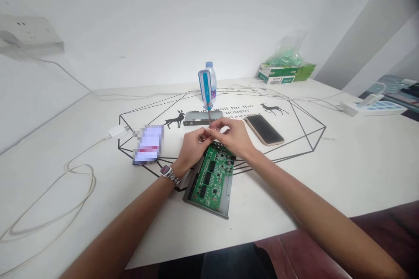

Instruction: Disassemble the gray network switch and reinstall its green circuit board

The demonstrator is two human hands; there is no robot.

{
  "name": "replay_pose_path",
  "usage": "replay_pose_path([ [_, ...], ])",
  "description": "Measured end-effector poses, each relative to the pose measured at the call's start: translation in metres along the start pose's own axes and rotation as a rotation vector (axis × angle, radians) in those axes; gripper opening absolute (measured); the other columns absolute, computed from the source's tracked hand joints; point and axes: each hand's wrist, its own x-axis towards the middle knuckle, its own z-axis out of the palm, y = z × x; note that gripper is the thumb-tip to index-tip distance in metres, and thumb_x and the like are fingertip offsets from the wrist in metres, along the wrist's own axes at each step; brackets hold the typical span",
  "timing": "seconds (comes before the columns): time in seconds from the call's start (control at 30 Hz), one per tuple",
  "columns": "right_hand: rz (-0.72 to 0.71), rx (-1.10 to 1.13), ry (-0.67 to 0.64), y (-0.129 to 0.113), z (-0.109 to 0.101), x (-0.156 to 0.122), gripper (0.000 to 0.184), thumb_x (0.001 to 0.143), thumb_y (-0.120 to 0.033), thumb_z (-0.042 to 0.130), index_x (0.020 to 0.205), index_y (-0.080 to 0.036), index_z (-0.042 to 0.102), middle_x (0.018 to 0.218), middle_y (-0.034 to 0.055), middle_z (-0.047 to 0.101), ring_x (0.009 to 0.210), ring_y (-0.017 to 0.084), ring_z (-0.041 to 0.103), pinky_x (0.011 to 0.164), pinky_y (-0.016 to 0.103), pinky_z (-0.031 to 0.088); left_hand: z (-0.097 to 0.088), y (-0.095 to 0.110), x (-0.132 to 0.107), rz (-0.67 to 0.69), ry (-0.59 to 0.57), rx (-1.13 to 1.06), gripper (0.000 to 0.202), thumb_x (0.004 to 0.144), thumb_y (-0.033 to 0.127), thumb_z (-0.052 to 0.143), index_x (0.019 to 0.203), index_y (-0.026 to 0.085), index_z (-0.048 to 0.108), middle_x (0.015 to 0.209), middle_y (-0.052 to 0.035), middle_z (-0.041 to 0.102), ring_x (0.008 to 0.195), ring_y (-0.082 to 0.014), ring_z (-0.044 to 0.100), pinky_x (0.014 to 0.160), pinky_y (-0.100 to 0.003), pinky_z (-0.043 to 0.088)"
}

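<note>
Tabletop [327, 165], white and black-patterned, bears a grey metal tray [225, 202] holding a rectangular green circuit board [218, 183]. Over the board's far end, left hand [193, 148] and right hand [236, 137] meet, fingertips drawn together around the shaft of an upright blue-and-clear screwdriver [206, 96]; which hand pinches it, I cannot tell.

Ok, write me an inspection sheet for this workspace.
Surface: white table, printed with deer, lines and lettering.
Job's things: screwdriver, handle up; board in a grey tray.
Clutter: lit phone left, dark phone right, metal case beyond the board, bottle, green boxes topped by a bag.
Hands: left hand and right hand meet at the screwdriver's shaft; which grips it is unclear.
Cables: looped cable and charger left; power strip right.
Surroundings: wall behind, socket left.
</note>
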Motion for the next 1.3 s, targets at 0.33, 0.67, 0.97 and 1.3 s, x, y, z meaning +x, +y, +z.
replay_pose_path([
  [0.33,0.053,0.161,0.013,-0.0028,0.0045,0.0008,0.015,0.082,-0.031,0.075,0.076,-0.018,0.073,0.072,0.0020,0.071,0.069,0.017,0.064,0.069,0.033,0.053,-0.0029,0.0036,-0.0011,-0.023,-0.064,-0.046,0.029,0.091,0.041,0.071,0.100,0.014,0.076,0.091,-0.0063,0.078,0.085,-0.0212,0.070,0.079,-0.032,0.055],
  [0.67,-0.011,0.096,0.069,0.0027,0.0040,0.0006,0.010,0.084,-0.030,0.074,0.085,-0.020,0.076,0.088,0.0050,0.077,0.081,0.020,0.069,0.077,0.036,0.054,-0.0061,-0.0014,0.0024,-0.019,-0.093,-0.076,0.027,0.091,0.040,0.071,0.091,0.015,0.080,0.088,-0.0059,0.080,0.084,-0.0222,0.072,0.080,-0.032,0.055],
  [0.97,0.058,0.181,0.113,-0.0027,0.0081,-0.0018,0.014,0.079,-0.031,0.077,0.081,-0.019,0.070,0.080,0.0038,0.074,0.077,0.019,0.068,0.072,0.034,0.054,-0.0020,-0.0042,0.0025,-0.037,-0.047,-0.093,0.030,0.086,0.043,0.076,0.078,0.015,0.070,0.076,-0.0037,0.071,0.073,-0.0179,0.065,0.073,-0.030,0.052],
  [1.3,0.013,0.093,0.069,-0.0015,0.0035,-0.0008,0.013,0.085,-0.032,0.071,0.083,-0.019,0.073,0.084,0.0042,0.076,0.082,0.020,0.069,0.075,0.035,0.053,-0.0074,0.0034,0.0015,-0.014,-0.150,-0.091,0.029,0.094,0.042,0.067,0.100,0.015,0.075,0.099,-0.0085,0.079,0.092,-0.0233,0.072,0.084,-0.033,0.056],
])
